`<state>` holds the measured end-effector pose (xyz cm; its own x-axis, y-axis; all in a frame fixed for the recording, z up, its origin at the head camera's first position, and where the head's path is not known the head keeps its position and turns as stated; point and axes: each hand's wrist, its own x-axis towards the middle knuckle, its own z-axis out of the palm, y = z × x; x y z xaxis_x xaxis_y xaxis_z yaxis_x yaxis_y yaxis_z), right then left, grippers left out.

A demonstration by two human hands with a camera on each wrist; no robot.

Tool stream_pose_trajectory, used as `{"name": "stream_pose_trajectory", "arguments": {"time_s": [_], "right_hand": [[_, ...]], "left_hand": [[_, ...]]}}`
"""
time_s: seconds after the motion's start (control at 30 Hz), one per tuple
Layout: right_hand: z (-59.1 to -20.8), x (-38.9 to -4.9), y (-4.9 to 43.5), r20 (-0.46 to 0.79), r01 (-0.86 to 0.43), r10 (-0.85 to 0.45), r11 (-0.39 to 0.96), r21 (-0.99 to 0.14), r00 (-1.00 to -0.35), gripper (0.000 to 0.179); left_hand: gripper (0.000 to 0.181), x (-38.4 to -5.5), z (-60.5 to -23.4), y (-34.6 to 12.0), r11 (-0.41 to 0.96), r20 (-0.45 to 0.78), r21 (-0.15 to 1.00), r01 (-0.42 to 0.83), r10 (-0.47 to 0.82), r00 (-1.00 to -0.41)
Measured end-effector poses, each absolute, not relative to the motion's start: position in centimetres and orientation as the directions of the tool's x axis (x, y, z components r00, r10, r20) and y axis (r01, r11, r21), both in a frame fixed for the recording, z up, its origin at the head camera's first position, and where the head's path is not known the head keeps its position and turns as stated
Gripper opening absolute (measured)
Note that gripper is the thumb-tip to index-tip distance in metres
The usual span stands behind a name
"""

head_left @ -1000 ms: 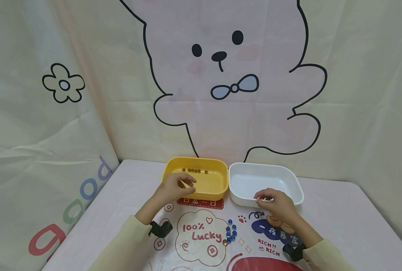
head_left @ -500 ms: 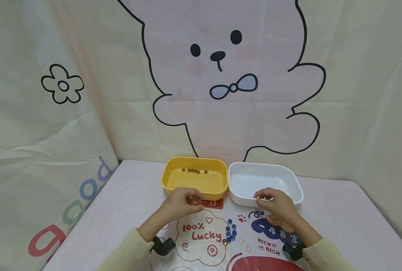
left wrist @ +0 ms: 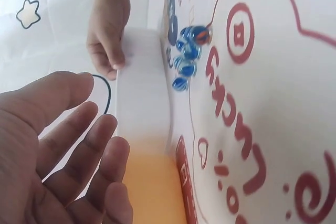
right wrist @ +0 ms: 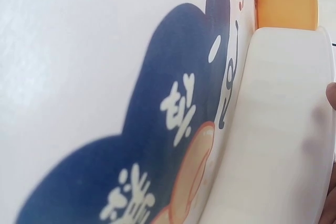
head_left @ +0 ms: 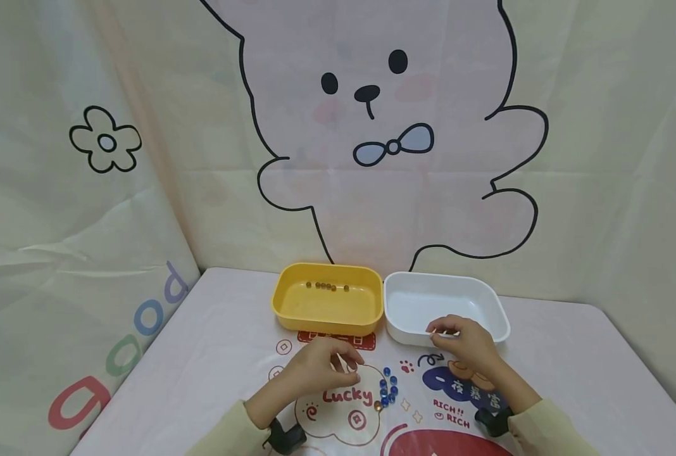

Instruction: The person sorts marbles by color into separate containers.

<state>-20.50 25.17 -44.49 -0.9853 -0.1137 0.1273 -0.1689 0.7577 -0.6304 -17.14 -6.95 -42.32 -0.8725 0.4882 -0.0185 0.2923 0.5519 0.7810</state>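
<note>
My left hand hovers over the printed tabletop, fingers loosely bent and holding nothing. A cluster of blue glass marbles lies just to its right, with one amber marble at the near end. In the left wrist view, the blue marbles sit beyond my spread fingers. At the white bin, my right hand pinches the near rim between thumb and fingers. The yellow bin stands left of it, with several brown-amber marbles in a row inside.
Both bins stand side by side toward the back of the table, before a cloth backdrop with a bear drawing. A printed cloth covers the tabletop. Dark bands circle both wrists.
My left hand has come back from over the yellow bin, toward me and to the right, nearer the blue marbles. The right hand has stayed at the white bin's rim.
</note>
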Motion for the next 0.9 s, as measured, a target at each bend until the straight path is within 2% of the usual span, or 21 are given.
{"name": "stream_pose_trajectory", "arguments": {"time_s": [0.17,0.4,0.67,0.9], "right_hand": [[-44.5,-20.6,25.2,0.129,-0.168,-0.111,0.757,-0.631,-0.985,0.011],[-44.6,-20.5,25.2,0.128,-0.172,-0.117,0.757,-0.63,-0.985,0.011],[-44.6,-20.6,25.3,0.134,-0.178,-0.12,0.759,-0.626,-0.984,0.011],[-44.8,-20.6,25.4,0.131,-0.182,-0.127,0.758,-0.627,-0.983,0.011]], "left_hand": [[0.02,-16.7,-43.0,-6.1,0.533,-0.058,0.803,0.265,0.513,-0.856],[0.013,-16.2,-44.1,-5.0,0.521,-0.062,0.796,0.309,0.577,-0.814],[0.011,-15.9,-45.0,-3.9,0.524,-0.139,0.818,0.237,0.58,-0.803],[0.01,-16.0,-45.6,-3.5,0.508,-0.147,0.829,0.233,0.6,-0.786]]}}
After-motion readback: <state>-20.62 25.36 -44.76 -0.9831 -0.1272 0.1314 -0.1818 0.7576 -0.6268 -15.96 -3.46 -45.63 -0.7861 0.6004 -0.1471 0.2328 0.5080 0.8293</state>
